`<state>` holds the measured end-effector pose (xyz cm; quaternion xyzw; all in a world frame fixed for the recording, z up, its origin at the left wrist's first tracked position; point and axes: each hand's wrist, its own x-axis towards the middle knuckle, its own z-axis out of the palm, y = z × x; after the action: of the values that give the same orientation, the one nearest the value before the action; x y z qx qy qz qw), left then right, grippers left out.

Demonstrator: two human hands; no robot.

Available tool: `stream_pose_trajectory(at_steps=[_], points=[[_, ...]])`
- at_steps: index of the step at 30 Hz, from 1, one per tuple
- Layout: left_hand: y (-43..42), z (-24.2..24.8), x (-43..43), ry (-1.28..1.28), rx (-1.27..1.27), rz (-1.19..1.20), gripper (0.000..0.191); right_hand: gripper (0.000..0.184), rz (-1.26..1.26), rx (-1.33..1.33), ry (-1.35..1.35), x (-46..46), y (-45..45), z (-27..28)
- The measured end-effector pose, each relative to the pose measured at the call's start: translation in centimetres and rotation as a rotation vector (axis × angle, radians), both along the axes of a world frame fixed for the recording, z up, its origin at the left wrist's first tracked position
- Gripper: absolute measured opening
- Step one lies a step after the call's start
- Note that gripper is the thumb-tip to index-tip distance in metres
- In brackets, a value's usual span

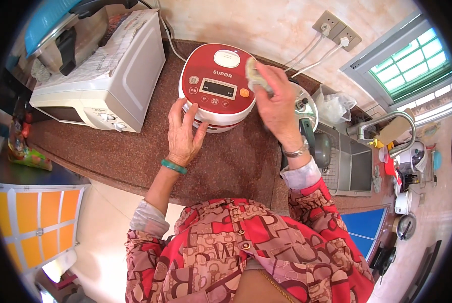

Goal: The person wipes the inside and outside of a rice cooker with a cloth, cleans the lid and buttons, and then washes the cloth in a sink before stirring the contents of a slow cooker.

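Note:
A red and white Supor rice cooker (220,68) stands on the speckled brown countertop (233,163), close to the wall, its lid down. My left hand (185,130) rests its fingertips on the cooker's front left rim, fingers apart, with nothing held. A pale, crumpled cloth (257,75) is gripped in my right hand (273,100) at the cooker's right side. The cloth lies over the right edge of the lid; whether it presses on the surface I cannot tell. My right palm is hidden from view.
Left of the cooker is a white microwave oven (116,83) with a steel pressure cooker (74,45) on top. To the right are a glass lid (305,104), a steel sink (356,163) with a curved faucet (385,117), and two plugged cords below a wall socket (335,30).

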<state>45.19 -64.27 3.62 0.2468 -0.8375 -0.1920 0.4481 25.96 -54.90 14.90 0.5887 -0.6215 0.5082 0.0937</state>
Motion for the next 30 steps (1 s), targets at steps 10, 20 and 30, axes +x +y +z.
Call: stream_pose_trajectory(at_steps=[10, 20, 30], points=[[0.6, -1.2, -1.3, 0.120, 0.044, 0.023, 0.049, 0.033, 0.327, 0.276, 0.546, 2.1, -4.1, -2.5], [0.8, -1.8, -1.8, 0.194, 0.036, 0.017, 0.052, 0.029, 0.239, 0.411, 0.493, -5.0, -14.3, -2.7], [1.0, -1.6, -1.8, 0.221, 0.048, 0.042, 0.055, 0.026, 0.001, 0.255, 0.274, -7.3, -5.9, -4.2]])
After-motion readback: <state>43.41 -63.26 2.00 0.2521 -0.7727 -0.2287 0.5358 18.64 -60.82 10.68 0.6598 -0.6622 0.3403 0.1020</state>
